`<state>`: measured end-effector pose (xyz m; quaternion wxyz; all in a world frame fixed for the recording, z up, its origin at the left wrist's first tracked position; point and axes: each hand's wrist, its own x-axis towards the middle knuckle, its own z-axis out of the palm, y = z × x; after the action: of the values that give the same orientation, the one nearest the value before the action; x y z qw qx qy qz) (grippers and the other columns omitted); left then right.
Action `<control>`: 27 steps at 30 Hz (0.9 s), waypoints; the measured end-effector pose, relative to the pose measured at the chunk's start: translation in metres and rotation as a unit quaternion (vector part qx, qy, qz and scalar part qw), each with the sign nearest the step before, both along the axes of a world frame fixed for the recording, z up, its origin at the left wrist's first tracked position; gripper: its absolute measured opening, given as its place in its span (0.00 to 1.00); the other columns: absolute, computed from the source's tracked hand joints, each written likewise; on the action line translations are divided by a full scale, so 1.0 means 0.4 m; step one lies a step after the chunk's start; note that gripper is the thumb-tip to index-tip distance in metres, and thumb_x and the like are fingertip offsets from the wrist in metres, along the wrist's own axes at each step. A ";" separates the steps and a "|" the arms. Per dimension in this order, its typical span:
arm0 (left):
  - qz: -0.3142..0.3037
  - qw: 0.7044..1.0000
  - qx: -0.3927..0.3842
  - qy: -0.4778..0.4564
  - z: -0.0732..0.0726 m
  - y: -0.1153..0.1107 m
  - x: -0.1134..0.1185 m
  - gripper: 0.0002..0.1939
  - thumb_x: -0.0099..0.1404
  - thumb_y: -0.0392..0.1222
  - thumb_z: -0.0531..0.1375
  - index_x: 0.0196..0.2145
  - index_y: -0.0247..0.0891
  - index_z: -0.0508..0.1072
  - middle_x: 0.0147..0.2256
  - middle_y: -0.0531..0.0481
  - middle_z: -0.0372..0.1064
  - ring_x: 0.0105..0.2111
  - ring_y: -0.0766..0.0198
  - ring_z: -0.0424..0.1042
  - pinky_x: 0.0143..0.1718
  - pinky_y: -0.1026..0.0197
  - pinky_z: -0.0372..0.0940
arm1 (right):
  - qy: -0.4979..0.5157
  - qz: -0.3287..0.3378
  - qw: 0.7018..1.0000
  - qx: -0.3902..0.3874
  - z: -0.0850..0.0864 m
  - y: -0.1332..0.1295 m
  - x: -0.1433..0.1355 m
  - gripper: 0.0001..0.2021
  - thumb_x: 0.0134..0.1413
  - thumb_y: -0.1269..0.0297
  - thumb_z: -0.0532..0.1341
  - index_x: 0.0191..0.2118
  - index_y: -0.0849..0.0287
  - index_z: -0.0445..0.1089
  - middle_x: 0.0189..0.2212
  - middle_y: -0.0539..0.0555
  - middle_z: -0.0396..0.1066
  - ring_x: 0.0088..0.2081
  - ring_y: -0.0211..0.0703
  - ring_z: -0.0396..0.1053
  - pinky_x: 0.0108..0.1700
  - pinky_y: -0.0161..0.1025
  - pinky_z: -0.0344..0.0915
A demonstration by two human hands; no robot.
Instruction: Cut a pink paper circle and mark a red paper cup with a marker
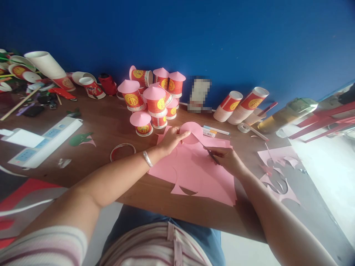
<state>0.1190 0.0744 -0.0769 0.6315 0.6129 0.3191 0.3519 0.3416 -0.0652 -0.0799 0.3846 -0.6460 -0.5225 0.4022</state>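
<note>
Over on the left leans a stack of nested paper cups (46,68), then red cups (155,106) topped with pink cones (154,91). The left hand (172,140) pinches a pink paper disc (189,137) above pink sheets (194,173); the right hand (229,159) grips scissors (213,156) by its edge. Rightward stand two more nested stacks (246,108) and an amber bottle (283,116), contents unclear.

Light from beyond the table's (138,192) right edge overexposed the floor (330,166); my right forearm (269,210) shaded the front edge; pixelation obscured a back-edge patch (199,95).
</note>
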 end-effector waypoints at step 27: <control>0.026 0.997 -0.067 -0.039 -0.014 0.004 0.003 0.22 0.57 0.58 0.70 0.35 0.35 0.76 0.30 0.49 0.72 0.29 0.66 0.69 0.28 0.64 0.63 | -0.398 -0.009 0.913 0.088 -0.020 -0.003 0.038 0.15 0.58 0.64 0.64 0.50 0.49 0.81 0.35 0.50 0.84 0.33 0.45 0.79 0.33 0.36 0.68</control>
<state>0.1202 0.0759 -0.0826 0.6737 0.5463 0.3331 0.3697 0.3567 -0.0662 -0.0880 0.2035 -0.7207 -0.6599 0.0606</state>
